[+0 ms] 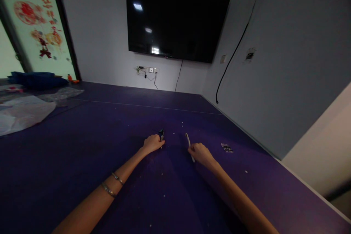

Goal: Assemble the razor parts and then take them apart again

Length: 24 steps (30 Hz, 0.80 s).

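Note:
My left hand [153,142] is closed around a small, slim object with a dark top and a pale, shiny edge [161,135]; its exact kind is too small to make out. In my right hand [201,153] is a thin, slightly curved whitish stick [188,139], its upper end pointing away from me and its lower end showing below the fingers. The two hands are apart, both low over the dark purple surface [131,175]. Right of my right hand lies a small flat piece with dark and pale bands [227,148].
White specks dot the purple surface. Clear plastic sheeting [24,113] and a dark blue cloth heap [37,79] lie at the left, near an orange item [72,79]. A television [175,20] hangs on the far wall above sockets [149,70]. A black cable [236,53] dangles along the right wall.

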Each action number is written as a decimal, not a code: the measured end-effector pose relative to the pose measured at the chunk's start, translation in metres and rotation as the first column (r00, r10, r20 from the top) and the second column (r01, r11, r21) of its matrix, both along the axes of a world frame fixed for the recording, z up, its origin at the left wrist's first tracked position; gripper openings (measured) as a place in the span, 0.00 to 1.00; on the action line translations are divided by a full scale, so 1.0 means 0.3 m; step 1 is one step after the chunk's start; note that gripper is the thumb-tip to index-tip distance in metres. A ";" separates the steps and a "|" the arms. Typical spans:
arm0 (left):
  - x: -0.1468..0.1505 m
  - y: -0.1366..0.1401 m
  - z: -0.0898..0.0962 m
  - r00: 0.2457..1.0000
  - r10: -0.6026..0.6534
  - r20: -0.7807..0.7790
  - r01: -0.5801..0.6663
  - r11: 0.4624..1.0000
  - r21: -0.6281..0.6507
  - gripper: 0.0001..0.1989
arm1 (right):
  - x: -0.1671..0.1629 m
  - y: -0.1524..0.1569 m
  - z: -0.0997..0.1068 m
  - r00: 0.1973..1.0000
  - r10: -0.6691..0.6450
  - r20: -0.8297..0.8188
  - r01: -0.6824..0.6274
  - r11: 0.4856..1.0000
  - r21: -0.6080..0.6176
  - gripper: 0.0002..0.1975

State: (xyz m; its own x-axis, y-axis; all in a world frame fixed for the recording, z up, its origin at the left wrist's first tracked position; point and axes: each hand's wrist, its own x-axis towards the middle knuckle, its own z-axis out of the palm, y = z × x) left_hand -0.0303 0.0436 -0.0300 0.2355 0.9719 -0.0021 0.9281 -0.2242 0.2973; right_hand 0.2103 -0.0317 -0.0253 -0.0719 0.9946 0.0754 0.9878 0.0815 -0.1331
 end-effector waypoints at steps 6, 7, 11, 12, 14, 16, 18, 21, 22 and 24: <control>0.002 0.008 -0.013 1.000 0.026 -0.003 -0.026 1.000 -0.012 0.19 | -0.243 0.059 0.011 0.998 0.043 0.045 -0.044 0.998 0.035 0.19; 0.002 0.011 -0.016 1.000 0.022 -0.002 -0.022 1.000 -0.006 0.18 | -0.267 0.068 0.014 0.999 0.040 0.035 -0.042 0.999 0.030 0.19; 0.001 0.014 -0.023 1.000 0.030 -0.004 -0.030 1.000 0.009 0.17 | -0.319 0.091 0.027 1.000 0.024 -0.003 -0.024 1.000 0.000 0.19; 0.001 0.014 -0.022 0.999 0.035 -0.006 -0.035 0.999 0.006 0.16 | -0.324 0.093 0.032 1.000 0.025 -0.007 -0.025 1.000 -0.008 0.19; 0.003 0.012 -0.019 0.999 0.041 -0.011 -0.041 0.999 0.000 0.16 | -0.330 0.095 0.042 1.000 0.027 -0.011 -0.028 0.999 -0.022 0.18; 0.004 0.009 -0.015 0.999 0.044 -0.014 -0.044 0.999 0.001 0.15 | -0.333 0.095 0.052 0.999 0.033 -0.012 -0.033 0.999 -0.034 0.18; 0.005 0.006 -0.012 0.999 0.050 -0.011 -0.050 0.999 0.004 0.15 | -0.336 0.095 0.060 0.999 0.037 -0.015 -0.037 0.998 -0.044 0.18; 0.005 0.004 -0.010 0.999 0.051 -0.006 -0.051 0.999 -0.004 0.15 | -0.341 0.096 0.068 0.999 0.032 -0.020 -0.033 0.998 -0.057 0.18; 0.006 0.004 -0.009 0.999 0.049 -0.007 -0.049 0.999 -0.006 0.15 | -0.344 0.097 0.069 0.999 0.031 -0.023 -0.032 0.998 -0.062 0.18; 0.006 0.004 -0.008 0.999 0.045 -0.009 -0.046 0.999 -0.007 0.15 | -0.348 0.098 0.068 0.999 0.030 -0.029 -0.032 0.997 -0.072 0.18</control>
